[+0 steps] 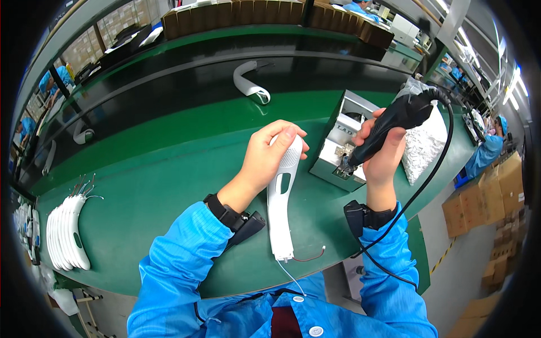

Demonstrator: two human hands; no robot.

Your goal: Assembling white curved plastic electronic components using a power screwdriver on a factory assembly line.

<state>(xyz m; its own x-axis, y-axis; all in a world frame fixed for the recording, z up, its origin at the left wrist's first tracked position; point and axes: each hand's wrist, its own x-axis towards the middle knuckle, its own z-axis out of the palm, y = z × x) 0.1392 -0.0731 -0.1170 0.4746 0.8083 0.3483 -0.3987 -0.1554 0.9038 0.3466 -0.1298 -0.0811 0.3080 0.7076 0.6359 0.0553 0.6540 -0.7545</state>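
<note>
Head view looks down on a green bench mat (pixel 169 186) whose near edge curves just in front of the person's blue sleeves. Left hand (pixel 270 155) lies over the perforated head of a long white plastic handle piece (pixel 280 197), fingers curled together around it and pressing it onto the mat; the piece runs toward the person, and thin wires (pixel 307 259) trail from its near end at the bench edge. Right hand (pixel 383 158) is wrapped in a full grip around a black electric screwdriver (pixel 389 127), matte and pistol-shaped, tip pointing down into a small grey metal box (pixel 338 146) just right of the white piece; its black cable (pixel 439 163) loops off the right side of the bench. A clear bag of small white parts (pixel 422 141) sits beyond that hand. Open green surface lies left of the held piece, reaching to a fanned stack of curved white shells (pixel 67 231) at the left edge. Farther back, a dark conveyor strip (pixel 186 84) carries another white shell (pixel 249 84).
</note>
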